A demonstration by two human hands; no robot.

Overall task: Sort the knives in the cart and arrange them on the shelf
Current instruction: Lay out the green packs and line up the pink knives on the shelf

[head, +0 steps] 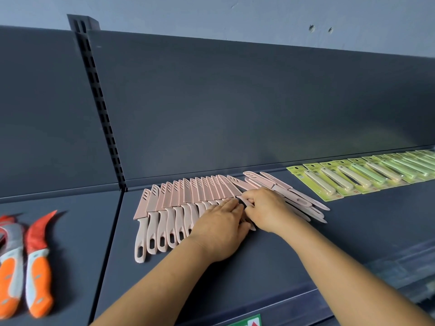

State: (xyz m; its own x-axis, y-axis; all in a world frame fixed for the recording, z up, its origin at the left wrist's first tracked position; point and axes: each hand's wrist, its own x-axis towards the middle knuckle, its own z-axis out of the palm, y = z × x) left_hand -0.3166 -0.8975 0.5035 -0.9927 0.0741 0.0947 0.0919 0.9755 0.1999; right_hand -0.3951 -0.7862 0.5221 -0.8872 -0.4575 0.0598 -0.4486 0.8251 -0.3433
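Gripping pink knife (237,191) handle, right hand (266,208), blade pointing away-left

Even, soft light; faint shadows; sharp centre, wide-angle bending at the edges, no glare

pink sheathed knives (169,208) overlapping, dark shelf (282,243)
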